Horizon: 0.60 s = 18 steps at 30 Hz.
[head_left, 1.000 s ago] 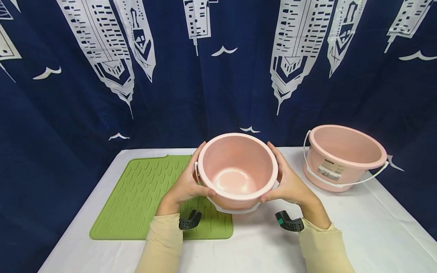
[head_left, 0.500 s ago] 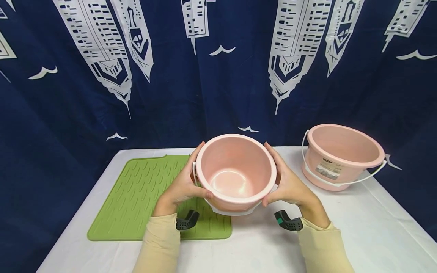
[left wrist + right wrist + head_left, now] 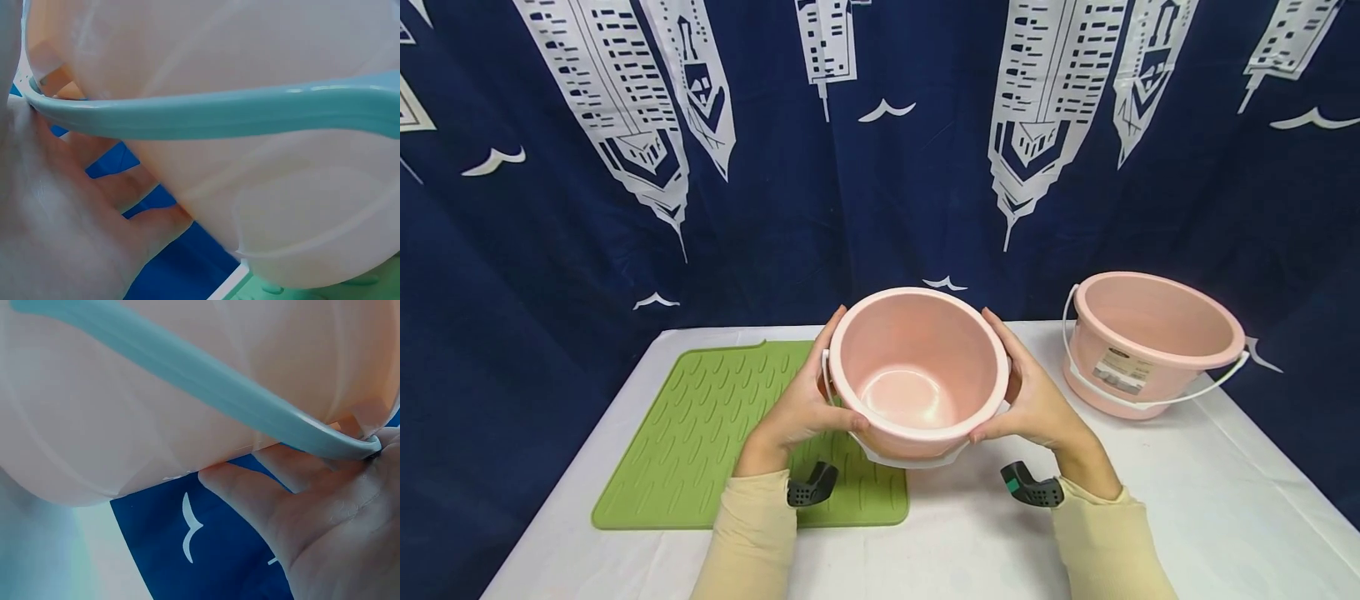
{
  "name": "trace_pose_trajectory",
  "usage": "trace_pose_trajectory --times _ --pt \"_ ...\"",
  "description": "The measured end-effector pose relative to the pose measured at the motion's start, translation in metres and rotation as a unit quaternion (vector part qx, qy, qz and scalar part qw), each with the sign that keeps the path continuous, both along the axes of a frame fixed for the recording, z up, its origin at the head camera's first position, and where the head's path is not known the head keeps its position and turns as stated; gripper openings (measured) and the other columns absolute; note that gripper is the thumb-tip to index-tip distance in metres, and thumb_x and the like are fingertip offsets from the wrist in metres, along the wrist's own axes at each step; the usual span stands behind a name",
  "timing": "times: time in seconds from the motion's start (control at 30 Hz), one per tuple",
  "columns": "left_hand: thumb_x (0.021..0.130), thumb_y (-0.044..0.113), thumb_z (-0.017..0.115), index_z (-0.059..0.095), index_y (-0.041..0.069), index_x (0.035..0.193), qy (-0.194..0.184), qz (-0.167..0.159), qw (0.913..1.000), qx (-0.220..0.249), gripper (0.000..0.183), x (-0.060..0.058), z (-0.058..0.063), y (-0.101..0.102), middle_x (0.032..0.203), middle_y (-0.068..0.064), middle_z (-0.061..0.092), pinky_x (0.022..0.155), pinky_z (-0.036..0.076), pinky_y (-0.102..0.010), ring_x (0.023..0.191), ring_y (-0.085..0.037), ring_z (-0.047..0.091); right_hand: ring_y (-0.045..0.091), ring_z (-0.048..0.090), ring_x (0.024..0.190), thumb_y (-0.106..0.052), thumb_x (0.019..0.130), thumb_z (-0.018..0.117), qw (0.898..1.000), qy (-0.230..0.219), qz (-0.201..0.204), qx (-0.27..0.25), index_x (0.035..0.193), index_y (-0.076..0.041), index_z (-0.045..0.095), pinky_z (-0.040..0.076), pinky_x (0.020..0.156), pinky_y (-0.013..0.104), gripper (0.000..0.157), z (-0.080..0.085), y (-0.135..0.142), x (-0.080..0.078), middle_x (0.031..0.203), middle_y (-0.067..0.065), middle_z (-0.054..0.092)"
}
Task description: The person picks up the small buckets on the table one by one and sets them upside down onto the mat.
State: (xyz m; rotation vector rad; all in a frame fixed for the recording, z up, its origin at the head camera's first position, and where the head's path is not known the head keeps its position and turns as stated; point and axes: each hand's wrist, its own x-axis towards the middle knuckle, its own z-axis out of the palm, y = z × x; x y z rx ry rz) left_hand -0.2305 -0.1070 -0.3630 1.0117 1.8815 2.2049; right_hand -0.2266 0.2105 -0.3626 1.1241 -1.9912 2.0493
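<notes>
A pink bucket (image 3: 917,350) is held between both hands in the middle of the head view, its round mouth tipped toward me and no contents showing inside. My left hand (image 3: 801,408) grips its left side, thumb along the front of the rim. On the opposite side my right hand (image 3: 1037,404) grips it the same way. The handle (image 3: 219,112) hangs across the near side of the bucket in both wrist views. Below the bucket's base, the left wrist view shows green mat, and in the right wrist view white cloth lies beneath it.
A second pink bucket (image 3: 1157,317) with a label and a white handle stands at the right back of the white-covered table (image 3: 1210,500). A green ridged mat (image 3: 700,450) lies on the left, partly under the held bucket. Behind hangs a dark blue printed curtain (image 3: 910,200).
Over the last half second the held bucket rises slightly, both hands still gripping its sides. The other bucket and the mat stay in place.
</notes>
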Motion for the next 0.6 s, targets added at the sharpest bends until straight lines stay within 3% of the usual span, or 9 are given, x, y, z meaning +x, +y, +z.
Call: trace_pose_trajectory --times 0.23,0.47,0.6 --pt "0.055 0.048 0.099 0.006 0.026 0.164 0.007 0.002 0.9999 0.015 0.144 0.0007 0.0017 0.0027 0.163 -0.012 0.020 0.100 0.048 -0.036 0.137 -0.055 0.026 0.031 0.041 0.137 -0.022 0.055 0.102 1.000 -0.006 0.004 -0.016 0.162 -0.006 0.007 0.048 0.101 0.034 0.144 -0.0004 -0.0008 -0.0007 0.162 0.020 0.019" --pt "0.054 0.051 0.098 0.010 0.033 0.163 0.000 0.008 0.9998 0.017 0.141 0.0006 0.0027 0.0045 0.161 -0.013 0.024 0.098 0.049 -0.037 0.135 -0.056 0.029 0.031 0.039 0.138 -0.025 0.057 0.102 1.000 -0.012 0.001 -0.015 0.162 -0.008 0.005 0.047 0.102 0.034 0.143 0.0007 -0.0015 0.0006 0.163 0.020 0.017" --pt "0.054 0.051 0.098 0.009 0.028 0.164 0.007 0.011 0.9997 0.019 0.143 -0.0009 0.0028 0.0051 0.161 -0.015 0.025 0.098 0.049 -0.035 0.134 -0.057 0.029 0.031 0.036 0.140 -0.034 0.057 0.101 1.000 -0.004 0.005 -0.009 0.163 -0.011 0.003 0.045 0.104 0.033 0.146 0.0004 -0.0024 0.0008 0.164 0.020 0.014"
